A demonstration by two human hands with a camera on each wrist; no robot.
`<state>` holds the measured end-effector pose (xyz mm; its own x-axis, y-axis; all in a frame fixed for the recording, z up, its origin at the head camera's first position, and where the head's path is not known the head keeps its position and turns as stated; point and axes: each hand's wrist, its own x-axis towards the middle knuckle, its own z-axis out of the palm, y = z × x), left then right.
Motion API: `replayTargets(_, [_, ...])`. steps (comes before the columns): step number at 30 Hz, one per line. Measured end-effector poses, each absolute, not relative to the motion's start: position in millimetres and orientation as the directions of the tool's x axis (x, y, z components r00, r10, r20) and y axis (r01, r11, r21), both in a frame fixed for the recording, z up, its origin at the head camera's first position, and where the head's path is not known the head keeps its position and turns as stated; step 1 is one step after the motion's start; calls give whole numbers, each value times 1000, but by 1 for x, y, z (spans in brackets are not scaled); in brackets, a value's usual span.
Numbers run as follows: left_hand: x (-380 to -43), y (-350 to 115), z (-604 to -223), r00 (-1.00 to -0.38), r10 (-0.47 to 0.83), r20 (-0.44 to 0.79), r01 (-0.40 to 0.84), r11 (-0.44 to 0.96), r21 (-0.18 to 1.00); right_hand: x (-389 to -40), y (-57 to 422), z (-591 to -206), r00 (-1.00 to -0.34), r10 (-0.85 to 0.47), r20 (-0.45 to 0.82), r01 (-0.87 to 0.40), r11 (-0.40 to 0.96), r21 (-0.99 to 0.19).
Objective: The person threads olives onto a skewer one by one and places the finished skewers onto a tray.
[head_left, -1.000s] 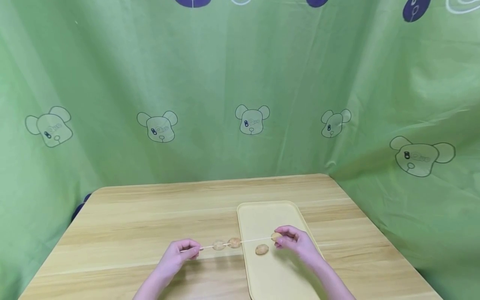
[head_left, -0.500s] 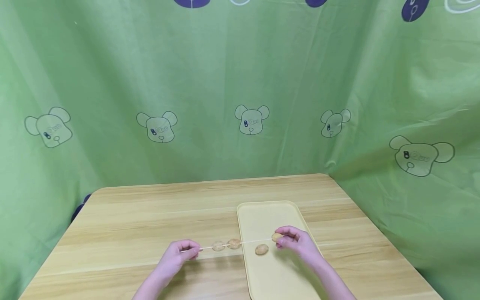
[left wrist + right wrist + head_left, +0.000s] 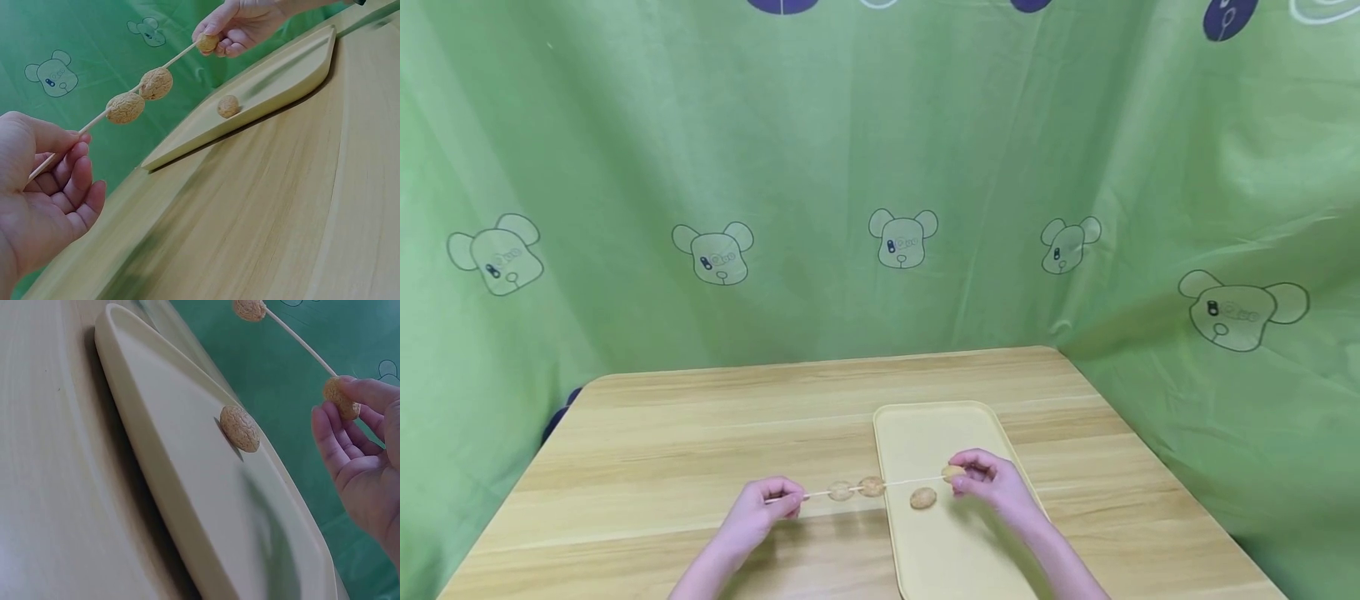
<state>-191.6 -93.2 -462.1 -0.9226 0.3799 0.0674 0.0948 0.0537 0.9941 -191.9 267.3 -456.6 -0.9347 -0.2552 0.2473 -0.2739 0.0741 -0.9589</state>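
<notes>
My left hand (image 3: 765, 510) pinches a thin wooden skewer (image 3: 94, 122) near its left end, above the table. Two wrinkled, tan oval food balls, a left ball (image 3: 125, 107) and a right ball (image 3: 156, 83), are threaded side by side along its middle. At the skewer's far end, my right hand (image 3: 369, 437) pinches a third ball (image 3: 341, 399) between thumb and fingers. The skewer's tip meets that ball; how deep it goes in is hidden. A loose ball (image 3: 240, 429) lies on the pale yellow tray (image 3: 936, 550), below and left of my right hand.
The tray lies on the right half of a light wood table (image 3: 700, 433). Its low raised rim runs all around. A green curtain (image 3: 820, 167) printed with bear heads surrounds the table at the back and sides.
Over the last second both hands hold nearly the same pose. The left hand and the two threaded balls have shifted very slightly right.
</notes>
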Motion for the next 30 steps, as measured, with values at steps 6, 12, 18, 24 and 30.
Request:
replayTargets(6, [-192, -92, -459, -927, 368, 71, 97, 53, 994, -193, 263, -454, -924, -260, 280, -303, 53, -951])
replayTargets(12, [-194, -91, -461, -936, 346, 72, 101, 69, 992, -193, 259, -451, -912, -275, 304, -322, 22, -946])
replayTargets(18, [-193, -88, -459, -940, 336, 65, 91, 63, 994, -194, 256, -450, -922, -255, 290, -309, 37, -950])
replayTargets(24, [-193, -87, -460, -942, 331, 56, 73, 41, 996, -193, 255, -448, -933, -245, 264, -291, 80, -953])
replayTargets(30, [-194, -91, -467, -948, 319, 21, 29, 22, 999, -191, 255, -452, -933, -245, 264, -282, 40, -959])
